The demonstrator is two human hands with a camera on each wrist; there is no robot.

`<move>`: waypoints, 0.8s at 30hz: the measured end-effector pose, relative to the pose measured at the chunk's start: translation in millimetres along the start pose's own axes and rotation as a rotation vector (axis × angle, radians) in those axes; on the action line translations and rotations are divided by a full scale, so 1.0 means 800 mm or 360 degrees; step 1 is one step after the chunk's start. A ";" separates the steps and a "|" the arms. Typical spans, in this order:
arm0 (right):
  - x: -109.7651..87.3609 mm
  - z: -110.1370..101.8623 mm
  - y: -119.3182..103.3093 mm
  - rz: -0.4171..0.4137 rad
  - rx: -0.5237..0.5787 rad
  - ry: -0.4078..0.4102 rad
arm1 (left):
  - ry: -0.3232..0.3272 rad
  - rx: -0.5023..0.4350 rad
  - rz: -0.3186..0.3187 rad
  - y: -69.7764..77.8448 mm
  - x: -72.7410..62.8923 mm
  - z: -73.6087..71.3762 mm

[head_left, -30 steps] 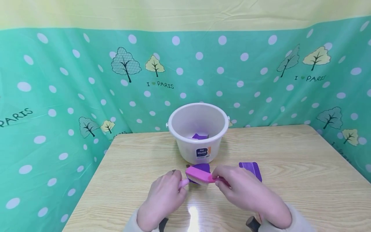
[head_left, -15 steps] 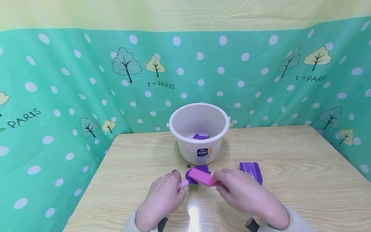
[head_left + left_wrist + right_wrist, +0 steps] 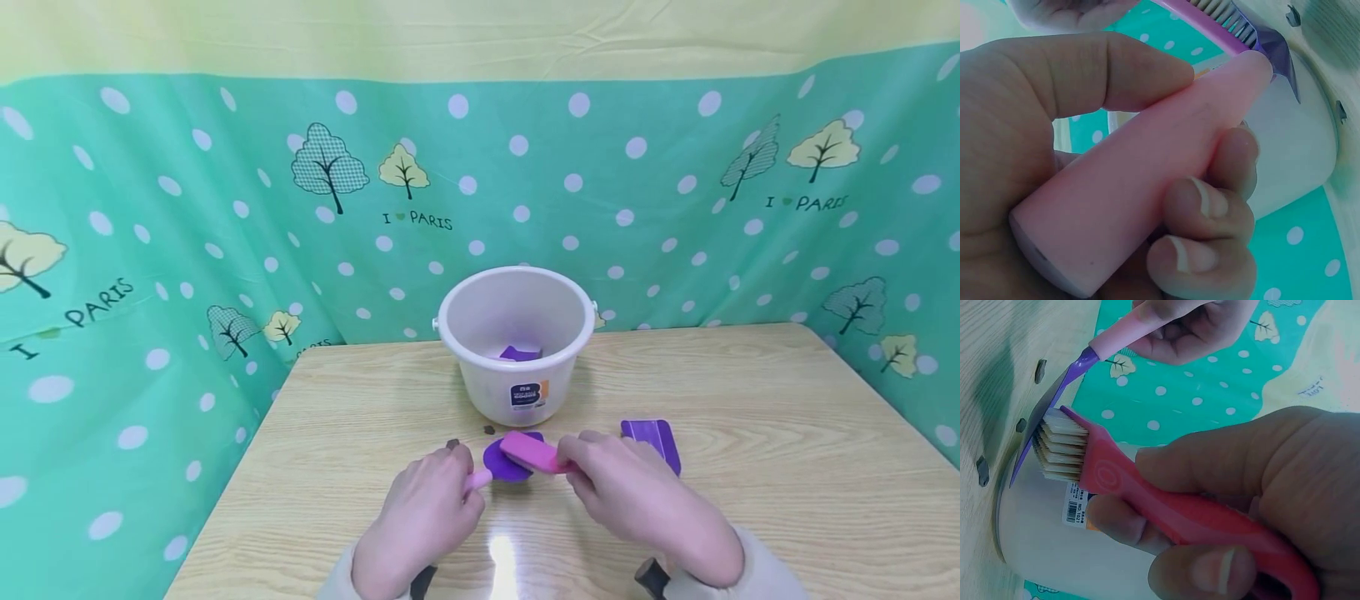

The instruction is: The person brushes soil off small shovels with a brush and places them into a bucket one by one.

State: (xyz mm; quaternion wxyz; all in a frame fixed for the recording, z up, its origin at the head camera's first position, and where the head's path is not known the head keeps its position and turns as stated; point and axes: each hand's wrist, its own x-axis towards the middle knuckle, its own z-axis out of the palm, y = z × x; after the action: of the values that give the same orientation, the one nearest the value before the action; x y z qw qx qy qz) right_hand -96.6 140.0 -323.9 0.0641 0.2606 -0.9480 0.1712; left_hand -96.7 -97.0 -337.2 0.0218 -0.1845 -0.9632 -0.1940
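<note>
My left hand (image 3: 426, 512) grips the pale pink handle (image 3: 1141, 169) of a small trowel with a purple blade (image 3: 506, 462). A pink scrub brush (image 3: 528, 451) is in my right hand (image 3: 630, 492), fingers and thumb wrapped about its handle. In the right wrist view the pale bristles (image 3: 1063, 445) touch the face of the tilted trowel blade (image 3: 1038, 419). The blade hangs above the table, in front of the bucket. Part of the blade is hidden behind the brush in the head view.
A white bucket (image 3: 517, 387) stands at the back with a purple object (image 3: 519, 353) inside. Beside my right hand a purple tool (image 3: 654, 440) lies on the wooden table (image 3: 360, 400), partly hidden. Small dark fragments (image 3: 490, 430) lie before the bucket. A green dotted curtain (image 3: 570, 208) hangs behind.
The brush head has turned bristles down and shifted slightly right across the trowel blade. The blade has changed its tilt and come a little nearer. Both hands keep their grips.
</note>
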 end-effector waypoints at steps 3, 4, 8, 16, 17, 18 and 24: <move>0.000 0.001 0.002 0.0026 -0.0018 -0.0009 | -0.0001 0.0002 0.0008 0.001 0.000 0.001; 0.000 0.001 0.002 0.0033 -0.0026 -0.0012 | 0.0000 0.0006 0.0011 0.001 -0.001 0.001; 0.000 0.002 0.005 0.0062 -0.0056 -0.0010 | -0.0004 0.0007 0.0019 0.002 -0.002 0.001; 0.002 0.002 0.012 0.0070 -0.0053 0.0015 | -0.0031 0.0009 0.0026 0.003 -0.003 0.001; 0.003 0.002 0.012 0.0085 -0.0060 0.0009 | -0.0032 0.0008 0.0024 0.003 -0.003 0.001; 0.003 0.002 0.013 0.0103 -0.0068 0.0001 | -0.0032 0.0007 0.0024 0.003 -0.003 0.001; 0.005 0.000 0.017 0.0171 -0.0067 -0.0031 | -0.0023 0.0012 0.0033 0.004 -0.003 0.000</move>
State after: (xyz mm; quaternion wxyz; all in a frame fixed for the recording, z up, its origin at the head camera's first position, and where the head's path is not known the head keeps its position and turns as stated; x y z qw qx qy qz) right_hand -107.2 148.7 -327.2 0.0512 0.2097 -0.9646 0.1517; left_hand -93.1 -95.1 -336.2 0.0177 -0.1958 -0.9622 -0.1887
